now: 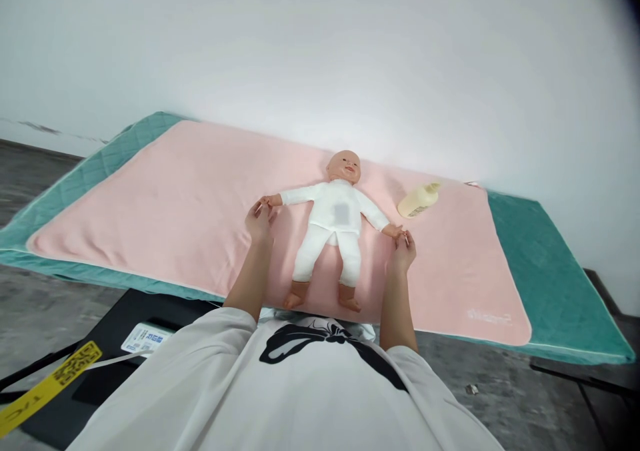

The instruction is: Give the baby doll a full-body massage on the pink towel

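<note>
A baby doll (334, 208) in a white top and white trousers lies on its back on a pink blanket (200, 198), head toward the wall and bare feet toward me. Both its arms are stretched out sideways. My left hand (259, 221) pinches the doll's hand on the left side. On the other side, my right hand (404, 250) has its fingers closed on the doll's other hand. A pale yellow pump bottle (419, 200) lies tipped over on the blanket, just beyond my right hand.
The blanket covers most of a green quilted mat (543, 271) on a bed-like surface against a white wall (320, 58). At lower left are a black case or chair (110, 324) with a white label and a yellow tag strip (55, 388). Grey floor shows below.
</note>
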{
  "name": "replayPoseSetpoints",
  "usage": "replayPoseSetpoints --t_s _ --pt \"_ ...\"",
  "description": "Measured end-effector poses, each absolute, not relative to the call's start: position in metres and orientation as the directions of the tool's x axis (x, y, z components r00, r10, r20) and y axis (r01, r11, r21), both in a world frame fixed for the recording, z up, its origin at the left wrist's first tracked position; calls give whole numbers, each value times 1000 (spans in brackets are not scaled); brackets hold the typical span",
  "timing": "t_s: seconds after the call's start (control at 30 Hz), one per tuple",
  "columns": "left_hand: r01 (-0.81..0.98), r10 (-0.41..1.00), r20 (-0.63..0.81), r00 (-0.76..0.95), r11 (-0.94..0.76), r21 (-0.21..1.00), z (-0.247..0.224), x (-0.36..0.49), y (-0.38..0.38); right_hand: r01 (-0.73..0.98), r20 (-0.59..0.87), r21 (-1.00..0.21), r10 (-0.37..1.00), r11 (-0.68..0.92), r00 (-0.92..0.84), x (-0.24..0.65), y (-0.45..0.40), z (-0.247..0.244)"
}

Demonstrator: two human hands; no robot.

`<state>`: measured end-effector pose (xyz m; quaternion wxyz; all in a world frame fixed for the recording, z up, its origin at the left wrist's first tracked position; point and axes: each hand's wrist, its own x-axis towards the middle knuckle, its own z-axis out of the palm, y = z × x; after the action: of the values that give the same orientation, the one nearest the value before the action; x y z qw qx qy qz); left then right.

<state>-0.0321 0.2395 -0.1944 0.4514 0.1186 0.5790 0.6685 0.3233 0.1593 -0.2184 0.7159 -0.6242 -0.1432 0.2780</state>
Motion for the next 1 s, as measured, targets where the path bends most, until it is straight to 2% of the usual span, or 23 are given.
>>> replayPoseSetpoints --t_s 0.1,0.2,0.33,0.47,0.57,0.7,0.83,1.0 --pt "-287 786 -116 -607 -80 955 -187 -22 234 -146 -48 -982 587 121 808 316 159 -200" --pt "-116 815 94 -572 -194 974 -170 -9 227 -8 98 -987 636 162 765 307 160 -178" --pt "87 857 325 -400 -317 944 -151 11 216 150 273 -961 689 234 671 288 160 -158" --pt "319 854 488 -183 -418 851 -150 28 209 466 497 -842 729 272 471 265 155 -156" --pt "401 830 558 0 -511 760 -158 36 210 648 606 -679 762 345 229 251 153 -163" --pt "449 770 592 237 -627 637 -169 42 213 748 619 -527 785 403 13 239 155 -170" --pt "503 707 609 360 -697 512 -176 47 212 774 629 -451 774 444 -77 234 157 -172" --pt "582 690 587 424 -704 407 -175 49 209 770 604 -439 787 462 -128 232 158 -173"
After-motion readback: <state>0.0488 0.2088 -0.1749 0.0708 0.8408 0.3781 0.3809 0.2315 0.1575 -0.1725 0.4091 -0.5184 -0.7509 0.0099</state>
